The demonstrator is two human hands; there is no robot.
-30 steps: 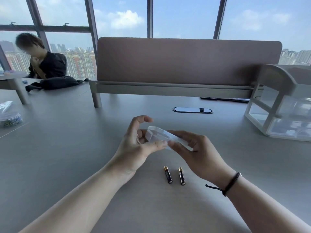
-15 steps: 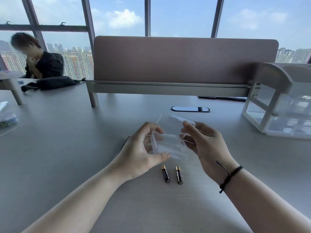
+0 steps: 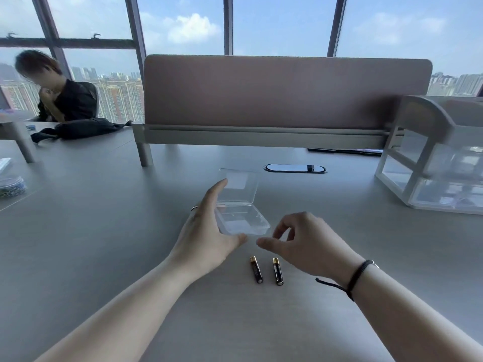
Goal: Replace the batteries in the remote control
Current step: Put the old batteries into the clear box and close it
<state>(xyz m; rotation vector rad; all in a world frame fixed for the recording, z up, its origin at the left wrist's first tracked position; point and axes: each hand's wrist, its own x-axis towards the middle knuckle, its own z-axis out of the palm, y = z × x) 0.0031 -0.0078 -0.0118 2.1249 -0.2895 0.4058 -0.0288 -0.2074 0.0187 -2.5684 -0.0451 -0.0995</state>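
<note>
Clear plastic, matt laminate and soft cloth on one grey tabletop (image 3: 91, 244).

The hinged case (image 3: 241, 218) is thin transparent plastic, smooth and faintly glossy; the tabletop is matt grey with a fine, wood-like grain. Two batteries (image 3: 266, 269) have glossy black wraps with gold-coloured, metallic-looking bands at one end. The divider panel (image 3: 287, 92) looks like felt-like cloth, matt and brownish, above a smooth pale rail. The drawer unit (image 3: 439, 163) combines translucent plastic with matt pale framing. The wrist cord (image 3: 358, 276) is braided black.
</note>
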